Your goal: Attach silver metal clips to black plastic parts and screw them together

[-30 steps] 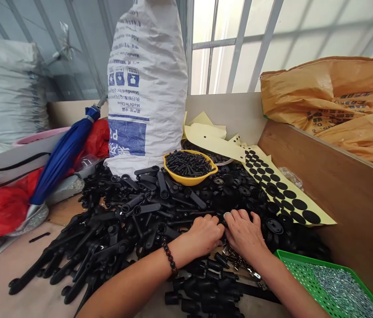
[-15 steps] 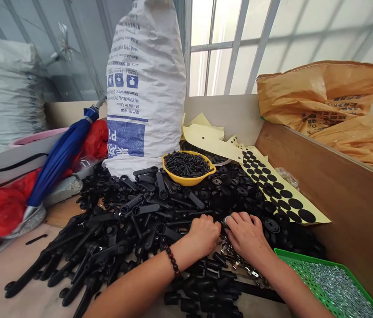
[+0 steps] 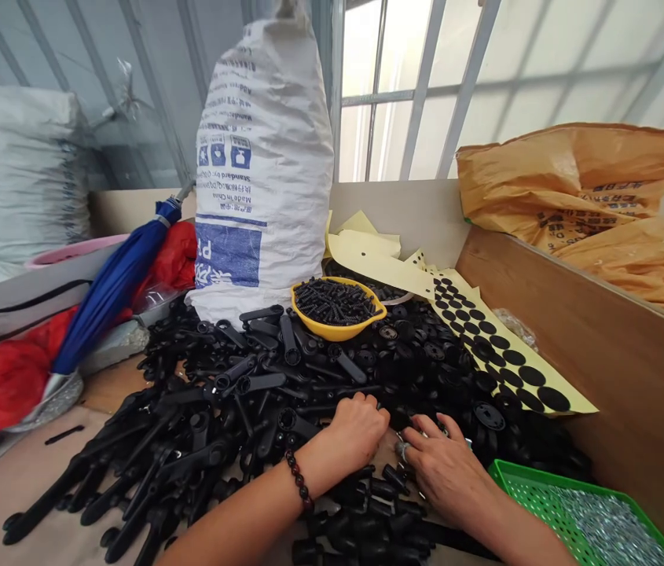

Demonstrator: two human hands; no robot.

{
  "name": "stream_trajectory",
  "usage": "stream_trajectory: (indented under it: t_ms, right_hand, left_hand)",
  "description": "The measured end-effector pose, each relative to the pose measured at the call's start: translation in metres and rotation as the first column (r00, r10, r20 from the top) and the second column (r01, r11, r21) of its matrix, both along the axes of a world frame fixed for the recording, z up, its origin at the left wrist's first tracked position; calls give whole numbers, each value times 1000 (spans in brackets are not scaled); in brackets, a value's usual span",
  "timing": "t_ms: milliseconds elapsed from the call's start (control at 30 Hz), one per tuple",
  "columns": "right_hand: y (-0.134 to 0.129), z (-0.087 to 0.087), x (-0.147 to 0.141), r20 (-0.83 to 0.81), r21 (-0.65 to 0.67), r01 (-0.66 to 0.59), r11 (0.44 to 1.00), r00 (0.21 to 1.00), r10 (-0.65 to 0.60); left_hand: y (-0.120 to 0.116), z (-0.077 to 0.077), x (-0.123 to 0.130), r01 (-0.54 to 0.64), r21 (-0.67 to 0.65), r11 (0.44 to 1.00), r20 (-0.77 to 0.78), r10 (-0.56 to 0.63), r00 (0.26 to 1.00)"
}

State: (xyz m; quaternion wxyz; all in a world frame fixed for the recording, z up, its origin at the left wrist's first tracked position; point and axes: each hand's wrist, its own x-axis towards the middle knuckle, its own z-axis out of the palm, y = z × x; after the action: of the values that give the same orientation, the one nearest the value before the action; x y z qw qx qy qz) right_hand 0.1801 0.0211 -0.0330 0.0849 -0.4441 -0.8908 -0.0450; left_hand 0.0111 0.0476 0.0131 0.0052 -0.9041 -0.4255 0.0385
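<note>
My left hand, a beaded bracelet at its wrist, is curled closed over the middle of the black parts. Its fingertips face away from me, so whatever they grip is hidden. To its right, my right hand wears a ring and reaches down with its fingers apart, over small metal clips mostly covered by it. Black plastic lever-like arms lie heaped left of the hands. Short black cylindrical pieces lie in front of them, and round black discs are piled beyond my right hand.
A yellow bowl of black screw-like pieces stands before a tall white sack. On the right are a green basket of metal pieces, a sticker sheet and a wooden board. A blue umbrella leans left.
My right hand has drawn away from my left and come down over the metal clips, its fingers spreading. My left hand stays nearly in place. The whole view has shifted slightly.
</note>
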Motion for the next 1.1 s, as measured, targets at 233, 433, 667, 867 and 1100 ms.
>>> stream_trajectory:
  t_ms: [233, 433, 667, 867, 1100]
  right_hand:
    - [3, -7, 0, -22, 18, 1, 1000, 1000, -1]
    - [1, -9, 2, -32, -4, 27, 1000, 999, -27]
    - [4, -12, 2, -52, -16, 40, 999, 998, -41]
    - [3, -11, 1, -62, -7, 37, 999, 997, -38]
    - [4, -10, 1, -64, 13, 33, 999, 997, -32]
  left_hand:
    - [21, 55, -13, -53, 148, 987, 98, 39, 994]
    - [93, 104, -36, -248, 249, 936, 138, 219, 966]
    - [126, 101, -41, -199, 230, 953, 43, 194, 980]
    - [138, 97, -38, -194, 263, 945, 3, 200, 980]
    - [149, 89, -34, -182, 285, 941, -4, 191, 982]
